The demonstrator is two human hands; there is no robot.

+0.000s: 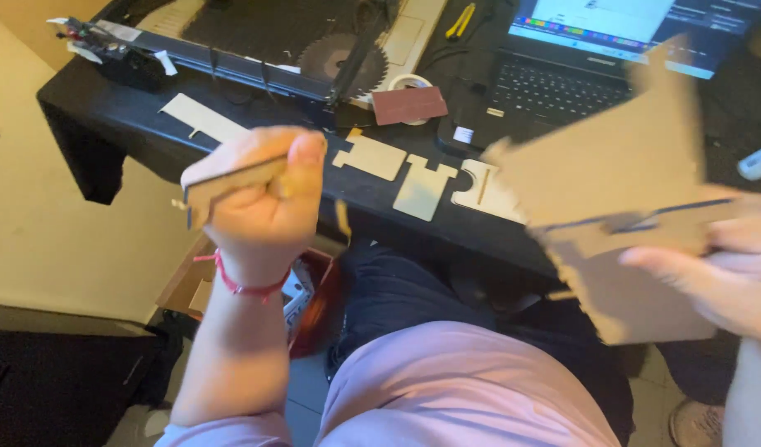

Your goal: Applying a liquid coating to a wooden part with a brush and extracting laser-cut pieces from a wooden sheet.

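Small workshop corner here: a black table (107, 116) pushed against a pale wall, tiled floor underneath, and someone sitting at it in a pink top.

What's in hand is laser-cut brown board. The left hand (260, 207) is fisted tight round a small flat cut piece (223, 184), thumb pressed on top, held up in the air just in front of the table's near edge. The right hand (720, 265) is clamped on a larger assembly (620, 215) of board panels that already look slotted together at an angle, held off the table's near right side. It's motion-blurred, so I can't tell exactly how the joints sit. The two hands are well apart, and the small piece isn't touching the big one.

By the look of it, some panels are joined and plenty are left: three loose cut parts lie along the near edge, a tabbed rectangle (369, 156), a T-shaped piece (422, 189) and a paler rounded one (484, 192), plus a long pale strip (202, 117) further left.

Further back there's a black rail machine (231, 62) with a toothed wooden gear (335, 58) beside it, a tape roll (409, 83), a reddish-brown sanding sheet (409, 105), a yellow-handled tool (460, 21) and an open laptop (562, 83) at the far right.
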